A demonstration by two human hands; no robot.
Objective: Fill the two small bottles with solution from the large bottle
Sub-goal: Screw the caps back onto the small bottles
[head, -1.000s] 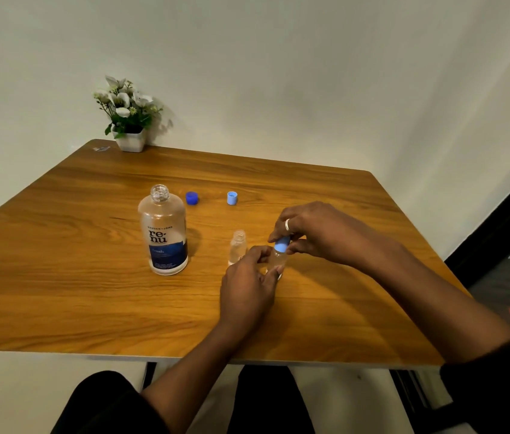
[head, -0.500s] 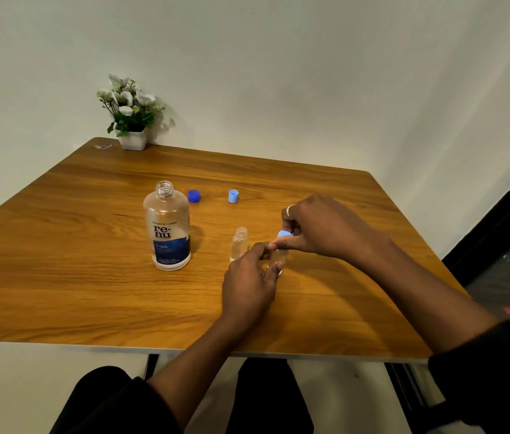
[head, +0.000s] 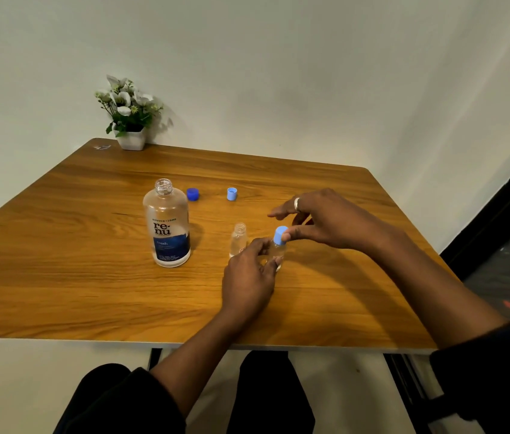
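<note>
Large clear plastic bottle (head: 167, 223) with a white and blue "renu" label stands upright and uncapped, left of centre on the brown wood-grain table (head: 59, 245). Just behind it to the right lies a dark blue round cap (head: 193, 194), and further right, apart from that, a loose light blue cap (head: 232, 194) stands with its open end up. Nearer the front edge, a small clear open bottle (head: 238, 239) stands upright with nothing on its neck. Just beside it, the left hand (head: 250, 277) grips the body of a second small clear bottle (head: 277, 255) between thumb and curled fingertips, keeping it on the tabletop. On that bottle's neck sits a light blue screw cap (head: 279, 235), slightly tilted; whether it is threaded on cannot be told. The right hand (head: 325, 220) pinches this cap between thumb and one finger, its other fingers spread loosely above, a pale ring on one of them.
</note>
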